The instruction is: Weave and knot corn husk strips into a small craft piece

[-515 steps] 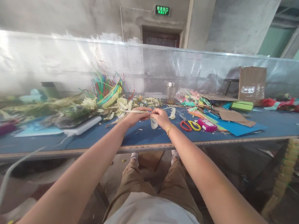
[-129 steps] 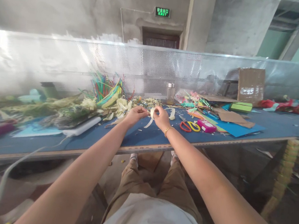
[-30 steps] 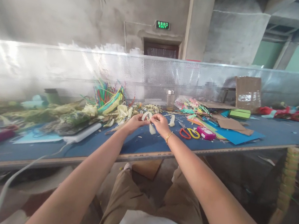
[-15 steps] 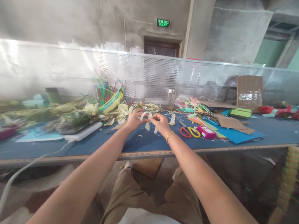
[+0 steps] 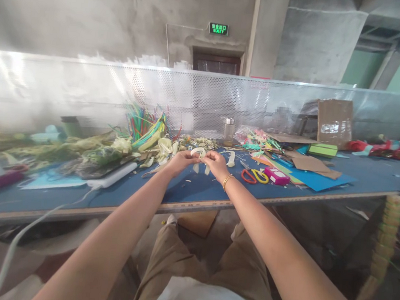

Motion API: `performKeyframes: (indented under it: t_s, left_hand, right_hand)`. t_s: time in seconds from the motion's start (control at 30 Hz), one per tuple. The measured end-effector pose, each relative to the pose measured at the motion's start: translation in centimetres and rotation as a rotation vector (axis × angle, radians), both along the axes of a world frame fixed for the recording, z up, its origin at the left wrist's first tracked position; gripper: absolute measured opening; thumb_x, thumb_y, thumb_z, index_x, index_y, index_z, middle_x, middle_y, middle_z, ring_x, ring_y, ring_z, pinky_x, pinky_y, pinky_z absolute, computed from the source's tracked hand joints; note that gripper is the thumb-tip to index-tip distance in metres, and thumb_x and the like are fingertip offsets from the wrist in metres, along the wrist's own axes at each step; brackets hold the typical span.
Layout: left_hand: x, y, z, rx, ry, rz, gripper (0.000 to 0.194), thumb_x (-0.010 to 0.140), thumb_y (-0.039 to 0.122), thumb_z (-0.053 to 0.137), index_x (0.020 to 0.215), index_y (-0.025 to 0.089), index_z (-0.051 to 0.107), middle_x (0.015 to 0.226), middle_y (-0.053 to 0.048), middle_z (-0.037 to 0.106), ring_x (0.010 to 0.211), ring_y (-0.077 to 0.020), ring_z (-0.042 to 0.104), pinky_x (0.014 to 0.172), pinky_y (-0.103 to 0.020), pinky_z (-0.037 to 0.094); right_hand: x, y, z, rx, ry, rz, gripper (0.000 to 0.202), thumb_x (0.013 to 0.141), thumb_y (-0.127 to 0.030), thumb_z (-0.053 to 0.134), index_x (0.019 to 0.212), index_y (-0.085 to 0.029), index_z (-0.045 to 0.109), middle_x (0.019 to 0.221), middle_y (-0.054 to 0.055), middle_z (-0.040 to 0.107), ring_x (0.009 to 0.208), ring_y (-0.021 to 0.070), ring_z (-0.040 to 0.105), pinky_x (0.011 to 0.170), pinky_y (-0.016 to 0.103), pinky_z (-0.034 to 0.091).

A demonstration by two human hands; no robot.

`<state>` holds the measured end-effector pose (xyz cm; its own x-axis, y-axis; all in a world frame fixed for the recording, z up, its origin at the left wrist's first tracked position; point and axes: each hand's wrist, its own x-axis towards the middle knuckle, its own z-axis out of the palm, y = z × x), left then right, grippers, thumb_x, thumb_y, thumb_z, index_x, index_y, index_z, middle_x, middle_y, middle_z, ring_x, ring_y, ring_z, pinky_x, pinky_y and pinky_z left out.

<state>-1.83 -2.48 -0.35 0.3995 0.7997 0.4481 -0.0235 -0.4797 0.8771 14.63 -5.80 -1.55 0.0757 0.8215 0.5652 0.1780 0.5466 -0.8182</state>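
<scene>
Above the blue tabletop [image 5: 196, 189], a pale curved strip [image 5: 197, 150] is pinched between my two hands. My left hand [image 5: 183, 161] grips its left side with closed fingers. My right hand [image 5: 217, 165], with a gold bracelet at the wrist, pinches it from the right, and the fingertips of both hands almost meet. Pale ends hang below the fingers. Just right of my right hand lies another pale curved piece [image 5: 231, 159]. Red-handled scissors [image 5: 249, 176] and yellow-handled scissors [image 5: 261, 176] lie further right.
Pale husk-like material [image 5: 96, 156] and a white power strip [image 5: 116, 176] lie left. Coloured stems [image 5: 145, 128] and a bottle [image 5: 229, 131] stand behind. Right are a pink box [image 5: 277, 176], blue paper [image 5: 319, 180] and cardboard [image 5: 308, 163]. A perforated screen [image 5: 205, 96] runs along the back.
My left hand's fingers have drawn closer together around the strip. The strip's arch looks flatter and sits slightly higher, and the hanging ends have shifted a little.
</scene>
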Motion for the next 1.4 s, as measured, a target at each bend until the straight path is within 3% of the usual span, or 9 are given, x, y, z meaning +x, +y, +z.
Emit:
performKeyframes:
  t_s: [0.33, 0.5, 0.63, 0.8, 0.9, 1.0, 1.2, 1.3, 1.4]
  left_hand:
    - [0.1, 0.1, -0.1, -0.036, -0.057, 0.016, 0.035, 0.055, 0.036, 0.083, 0.079, 0.015, 0.068, 0.073, -0.003, 0.069, 0.071, -0.0157, 0.062, 0.071, -0.029, 0.045]
    - [-0.1, -0.4, 0.4, -0.126, -0.077, -0.081, 0.03, 0.059, 0.035, 0.08, 0.077, 0.014, 0.067, 0.07, -0.003, 0.068, 0.066, -0.0149, 0.062, 0.067, -0.029, 0.046]
    - [-0.3, -0.6, 0.7, -0.203, -0.175, -0.113, 0.027, 0.058, 0.029, 0.081, 0.073, 0.015, 0.064, 0.065, 0.0, 0.064, 0.059, -0.0111, 0.058, 0.064, -0.027, 0.045]
    - [-0.5, -0.7, 1.0, -0.274, -0.236, -0.13, 0.026, 0.057, 0.025, 0.081, 0.071, 0.015, 0.062, 0.062, 0.002, 0.059, 0.057, -0.0098, 0.055, 0.061, -0.026, 0.045]
    - [-0.6, -0.6, 1.1, -0.287, -0.252, -0.115, 0.025, 0.057, 0.024, 0.079, 0.072, 0.016, 0.061, 0.06, 0.003, 0.057, 0.054, -0.0092, 0.053, 0.057, -0.025, 0.044]
    - [-0.7, -0.3, 1.0, -0.286, -0.272, -0.056, 0.026, 0.055, 0.022, 0.078, 0.071, 0.017, 0.059, 0.061, 0.003, 0.056, 0.054, -0.0089, 0.052, 0.054, -0.023, 0.042]
    - [-0.7, 0.0, 0.6, -0.201, -0.176, 0.04, 0.026, 0.056, 0.026, 0.077, 0.073, 0.017, 0.059, 0.061, 0.002, 0.058, 0.053, -0.01, 0.052, 0.053, -0.024, 0.04]
    - [-0.6, -0.1, 0.5, -0.151, -0.057, 0.029, 0.025, 0.057, 0.027, 0.077, 0.073, 0.017, 0.061, 0.06, 0.001, 0.058, 0.05, -0.0099, 0.05, 0.05, -0.024, 0.037]
    - [-0.5, -0.3, 0.4, -0.086, 0.05, -0.01, 0.025, 0.057, 0.028, 0.078, 0.072, 0.016, 0.062, 0.06, 0.002, 0.057, 0.049, -0.008, 0.046, 0.048, -0.023, 0.033]
  right_hand:
    - [-0.2, -0.3, 0.1, -0.057, 0.017, 0.1, 0.013, 0.068, -0.032, 0.06, 0.067, -0.02, 0.053, 0.065, -0.002, 0.063, 0.064, 0.0136, 0.058, 0.062, 0.024, 0.042]
    - [-0.3, -0.6, 0.6, -0.128, 0.056, 0.191, 0.007, 0.072, -0.027, 0.052, 0.072, -0.021, 0.055, 0.071, -0.001, 0.065, 0.073, 0.016, 0.063, 0.069, 0.027, 0.047]
    - [-0.3, -0.6, 0.7, -0.148, 0.096, 0.268, 0.015, 0.067, -0.022, 0.056, 0.081, -0.02, 0.059, 0.072, -0.001, 0.066, 0.072, 0.016, 0.063, 0.072, 0.029, 0.048]
    - [0.1, -0.2, 0.4, -0.098, 0.111, 0.184, 0.022, 0.064, -0.026, 0.065, 0.084, -0.02, 0.057, 0.067, -0.002, 0.063, 0.068, 0.0144, 0.061, 0.069, 0.028, 0.047]
    - [0.5, 0.0, 0.6, -0.094, 0.162, 0.183, 0.02, 0.065, -0.029, 0.066, 0.082, -0.02, 0.059, 0.063, -0.003, 0.061, 0.065, 0.014, 0.06, 0.066, 0.027, 0.047]
    - [0.8, -0.1, 1.0, -0.111, 0.265, 0.275, 0.016, 0.066, -0.028, 0.062, 0.079, -0.019, 0.063, 0.064, -0.001, 0.063, 0.063, 0.0135, 0.059, 0.067, 0.027, 0.048]
    - [1.0, -1.0, 1.6, -0.109, 0.276, 0.381, 0.026, 0.072, -0.026, 0.052, 0.09, -0.017, 0.068, 0.084, 0.007, 0.07, 0.077, 0.0173, 0.065, 0.073, 0.031, 0.05]
    - [0.7, -1.0, 1.3, -0.048, 0.166, 0.318, 0.026, 0.072, -0.033, 0.06, 0.094, -0.02, 0.068, 0.082, 0.003, 0.069, 0.071, 0.0138, 0.062, 0.068, 0.027, 0.048]
    - [0.5, -0.6, 1.0, 0.045, 0.067, 0.14, 0.026, 0.073, -0.043, 0.063, 0.08, -0.019, 0.069, 0.071, 0.001, 0.063, 0.062, 0.0116, 0.055, 0.061, 0.024, 0.043]
